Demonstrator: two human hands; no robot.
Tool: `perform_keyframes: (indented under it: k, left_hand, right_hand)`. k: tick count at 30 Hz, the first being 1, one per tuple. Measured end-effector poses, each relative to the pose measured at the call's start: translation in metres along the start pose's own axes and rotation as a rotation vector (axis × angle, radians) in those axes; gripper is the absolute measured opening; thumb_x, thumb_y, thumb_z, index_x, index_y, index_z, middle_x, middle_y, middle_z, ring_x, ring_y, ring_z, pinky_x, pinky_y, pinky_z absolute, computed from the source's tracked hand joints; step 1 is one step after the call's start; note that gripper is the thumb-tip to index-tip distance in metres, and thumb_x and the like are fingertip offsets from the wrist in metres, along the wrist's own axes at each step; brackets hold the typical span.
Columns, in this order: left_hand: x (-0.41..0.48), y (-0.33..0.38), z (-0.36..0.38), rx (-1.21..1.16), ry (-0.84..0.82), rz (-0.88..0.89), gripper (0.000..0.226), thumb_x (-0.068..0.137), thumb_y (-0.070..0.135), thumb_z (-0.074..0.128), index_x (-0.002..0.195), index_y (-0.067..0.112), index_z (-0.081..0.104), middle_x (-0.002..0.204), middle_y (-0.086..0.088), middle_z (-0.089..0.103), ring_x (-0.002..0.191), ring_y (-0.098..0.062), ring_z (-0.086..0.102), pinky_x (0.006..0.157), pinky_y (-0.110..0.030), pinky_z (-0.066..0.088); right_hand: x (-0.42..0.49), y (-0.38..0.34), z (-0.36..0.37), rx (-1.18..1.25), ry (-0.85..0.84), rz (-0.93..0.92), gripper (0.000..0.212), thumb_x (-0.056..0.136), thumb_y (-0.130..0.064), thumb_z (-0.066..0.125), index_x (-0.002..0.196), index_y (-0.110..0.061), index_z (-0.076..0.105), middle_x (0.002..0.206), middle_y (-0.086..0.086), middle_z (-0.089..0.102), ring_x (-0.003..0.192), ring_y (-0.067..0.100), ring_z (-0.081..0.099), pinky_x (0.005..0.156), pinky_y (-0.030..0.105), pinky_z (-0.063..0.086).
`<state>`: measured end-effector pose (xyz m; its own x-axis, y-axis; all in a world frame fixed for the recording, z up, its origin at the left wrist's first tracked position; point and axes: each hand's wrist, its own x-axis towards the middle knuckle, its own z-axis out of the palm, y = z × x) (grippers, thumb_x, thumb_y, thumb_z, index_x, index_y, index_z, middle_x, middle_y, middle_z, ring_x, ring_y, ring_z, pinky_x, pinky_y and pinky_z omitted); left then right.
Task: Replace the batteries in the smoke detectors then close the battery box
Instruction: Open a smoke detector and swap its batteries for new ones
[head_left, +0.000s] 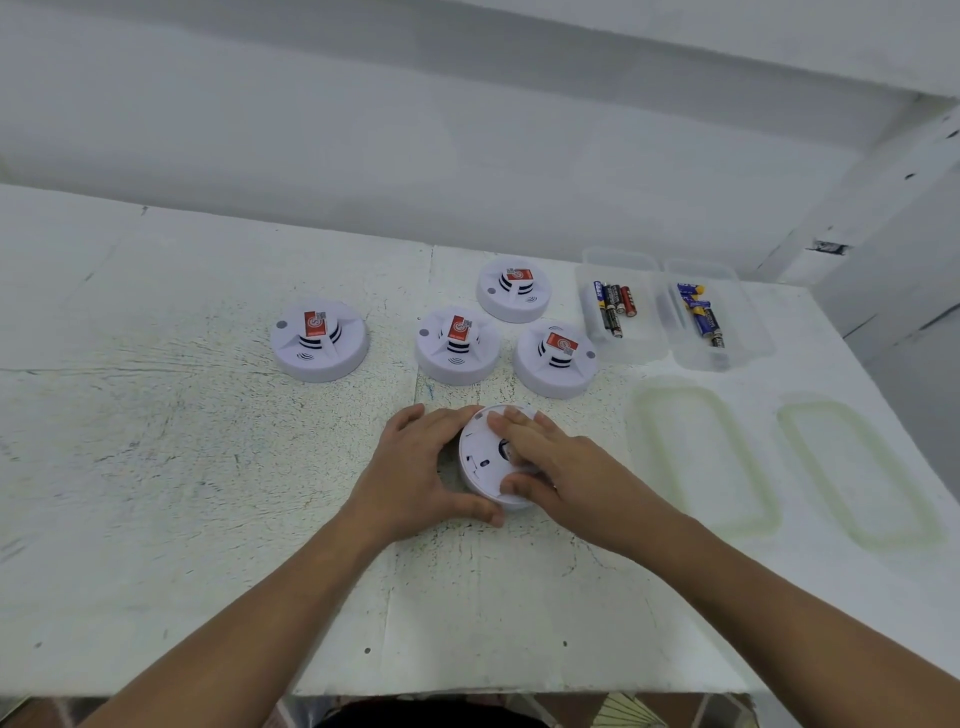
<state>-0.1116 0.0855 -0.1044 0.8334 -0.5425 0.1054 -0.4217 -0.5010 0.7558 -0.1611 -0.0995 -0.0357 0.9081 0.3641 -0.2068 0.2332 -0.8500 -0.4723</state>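
Observation:
A white smoke detector (480, 457) lies upside down near the table's middle, its flat back facing up. My left hand (415, 467) grips its left rim, thumb at the near edge. My right hand (550, 462) lies over its back, fingers stretched across and thumb curled at the near rim. Several more white detectors with red labels stand upright behind: one at the left (319, 340), two in the middle (457, 345) (555, 358), one further back (514, 291). Two clear open boxes hold batteries: the left box (618, 312) with dark and red ones, the right box (714, 317) with blue ones.
Two translucent box lids lie flat on the right, one (701, 457) beside my right hand and one (857, 473) near the table's right edge. The white table (182, 467) ends at a wall behind and at a near edge below my forearms.

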Motion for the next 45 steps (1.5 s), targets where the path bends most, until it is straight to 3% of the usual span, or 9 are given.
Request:
perform_keyframes:
  k: [6, 13, 18, 22, 27, 29, 32, 37, 45]
  left_hand:
    - [-0.001, 0.001, 0.000, -0.001, 0.002, -0.008, 0.113, 0.040, 0.083, 0.065, 0.137, 0.029, 0.044, 0.123, 0.028, 0.047, 0.116, 0.008, 0.038, 0.115, -0.026, 0.011]
    - [-0.002, 0.002, 0.000, -0.040, 0.007, -0.020, 0.109, 0.041, 0.080, 0.068, 0.136, 0.030, 0.047, 0.124, 0.027, 0.051, 0.116, 0.009, 0.042, 0.116, -0.030, 0.015]
    - [-0.005, 0.002, 0.001, -0.052, 0.032, -0.018, 0.105, 0.042, 0.077, 0.072, 0.134, 0.032, 0.048, 0.121, 0.028, 0.053, 0.113, 0.023, 0.035, 0.115, -0.026, 0.014]
    - [-0.004, 0.003, 0.000, -0.070, 0.036, -0.041, 0.112, 0.037, 0.081, 0.070, 0.134, 0.030, 0.050, 0.121, 0.024, 0.057, 0.111, 0.021, 0.036, 0.115, -0.032, 0.019]
    - [-0.005, 0.010, -0.004, -0.110, 0.054, -0.100, 0.097, 0.041, 0.074, 0.073, 0.128, 0.035, 0.056, 0.100, 0.034, 0.052, 0.101, 0.008, 0.043, 0.105, -0.037, 0.034]
    - [-0.006, 0.015, -0.006, -0.154, 0.074, -0.126, 0.078, 0.047, 0.074, 0.069, 0.118, 0.044, 0.058, 0.094, 0.030, 0.058, 0.098, 0.000, 0.049, 0.096, -0.029, 0.041]
    - [-0.007, 0.025, -0.011, -0.270, 0.128, -0.131, 0.037, 0.064, 0.072, 0.056, 0.096, 0.054, 0.057, 0.094, 0.039, 0.063, 0.093, 0.009, 0.057, 0.078, -0.014, 0.043]
    - [-0.013, 0.018, -0.008, -0.480, 0.181, -0.131, 0.043, 0.084, 0.060, 0.051, 0.112, 0.030, 0.065, 0.109, 0.010, 0.069, 0.104, -0.011, 0.063, 0.091, -0.038, 0.051]
    - [-0.013, 0.021, -0.010, -0.614, 0.283, -0.177, 0.022, 0.093, 0.008, 0.058, 0.111, 0.020, 0.062, 0.093, 0.002, 0.072, 0.087, -0.016, 0.068, 0.077, -0.032, 0.056]
  right_hand:
    - [-0.002, -0.004, 0.007, -0.007, 0.029, 0.047, 0.048, 0.100, -0.028, 0.044, 0.142, -0.009, 0.036, 0.145, -0.024, 0.007, 0.130, -0.011, -0.007, 0.094, 0.000, 0.004]
    - [-0.003, -0.019, 0.013, 0.017, 0.064, 0.170, 0.048, 0.100, -0.029, 0.043, 0.143, -0.012, 0.031, 0.159, -0.005, 0.012, 0.146, 0.013, 0.002, 0.110, 0.022, 0.013]
    - [-0.008, -0.007, 0.013, 0.159, 0.183, 0.103, 0.049, 0.096, -0.018, 0.050, 0.143, -0.014, 0.037, 0.130, 0.003, 0.056, 0.130, 0.015, 0.043, 0.111, 0.019, 0.023]
    - [-0.017, 0.013, 0.018, 0.209, 0.237, 0.029, 0.053, 0.083, 0.000, 0.038, 0.134, -0.011, 0.051, 0.139, -0.004, 0.051, 0.138, -0.002, 0.027, 0.118, 0.022, 0.017]
    - [-0.023, 0.023, 0.026, 0.181, 0.207, -0.038, 0.058, 0.076, 0.002, 0.055, 0.130, -0.019, 0.051, 0.149, -0.012, 0.036, 0.143, -0.001, 0.016, 0.112, 0.011, 0.022]
    - [-0.023, 0.024, 0.024, 0.290, 0.265, -0.024, 0.053, 0.077, -0.004, 0.064, 0.127, -0.022, 0.055, 0.143, -0.013, 0.045, 0.138, -0.003, 0.030, 0.110, 0.015, 0.029]
    - [-0.024, 0.023, 0.017, 0.597, 0.324, 0.066, 0.047, 0.078, -0.007, 0.072, 0.121, -0.024, 0.062, 0.125, -0.014, 0.062, 0.118, 0.000, 0.055, 0.103, 0.024, 0.043]
    - [-0.013, 0.015, 0.008, 1.011, 0.467, 0.093, 0.025, 0.090, -0.007, 0.058, 0.113, -0.015, 0.066, 0.104, 0.004, 0.073, 0.095, 0.018, 0.069, 0.080, 0.031, 0.057]
    - [0.012, 0.009, 0.020, 1.313, 0.429, 0.171, 0.028, 0.097, -0.010, 0.046, 0.117, -0.021, 0.063, 0.109, 0.006, 0.072, 0.096, 0.029, 0.069, 0.075, 0.039, 0.058]
